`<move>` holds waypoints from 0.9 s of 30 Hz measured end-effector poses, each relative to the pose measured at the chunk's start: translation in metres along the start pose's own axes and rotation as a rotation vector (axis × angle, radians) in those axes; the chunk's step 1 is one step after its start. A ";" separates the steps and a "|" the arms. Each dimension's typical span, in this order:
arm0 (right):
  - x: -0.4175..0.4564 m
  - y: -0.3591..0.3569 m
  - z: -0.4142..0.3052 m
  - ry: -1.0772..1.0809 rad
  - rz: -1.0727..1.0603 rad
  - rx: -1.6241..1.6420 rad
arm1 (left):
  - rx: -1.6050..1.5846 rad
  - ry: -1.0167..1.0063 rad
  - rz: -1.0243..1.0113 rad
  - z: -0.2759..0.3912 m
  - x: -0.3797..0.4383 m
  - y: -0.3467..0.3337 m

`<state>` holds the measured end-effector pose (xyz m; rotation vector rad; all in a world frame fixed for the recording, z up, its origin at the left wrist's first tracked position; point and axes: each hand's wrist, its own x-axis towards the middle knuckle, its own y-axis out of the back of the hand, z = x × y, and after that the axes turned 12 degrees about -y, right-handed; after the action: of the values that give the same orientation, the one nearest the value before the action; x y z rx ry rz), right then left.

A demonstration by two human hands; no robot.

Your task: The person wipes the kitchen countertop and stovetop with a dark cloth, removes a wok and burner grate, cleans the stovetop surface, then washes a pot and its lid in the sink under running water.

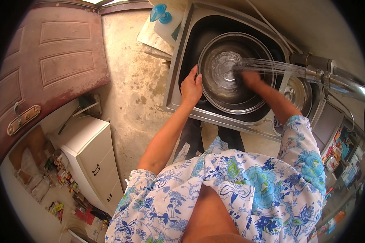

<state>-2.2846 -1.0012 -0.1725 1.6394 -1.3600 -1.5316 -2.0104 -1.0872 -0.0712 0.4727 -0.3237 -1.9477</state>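
Note:
A wide round metal basin (231, 100) sits in the left bowl of a stainless steel sink (185, 113). Water streams from the faucet (318, 76) at the right into the basin and churns on its bottom. My left hand (192, 86) holds the basin's near-left rim, fingers on the outside and thumb at the edge. Inside the basin, under the stream, is my right hand (250, 79); its fingers are blurred, and I cannot tell whether they hold anything.
A pump bottle (167, 25) with a blue top stands on a ledge left of the sink. Another metal vessel (302, 91) lies in the right bowl. A white cabinet (88, 145) and a brown panelled door (64, 51) are at the left.

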 end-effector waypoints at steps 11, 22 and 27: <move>0.021 -0.062 -0.114 0.107 0.059 0.433 | 0.073 -0.026 0.043 0.001 -0.002 -0.005; 0.084 -0.057 0.123 0.267 0.598 -0.166 | 0.054 -0.023 0.076 0.004 0.004 -0.014; 0.048 0.007 0.041 0.256 -0.219 -0.242 | 0.008 0.084 0.193 0.004 -0.004 -0.015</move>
<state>-2.3320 -1.0366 -0.1963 1.7997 -0.8500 -1.4778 -2.0228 -1.0779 -0.0734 0.5077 -0.3120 -1.7348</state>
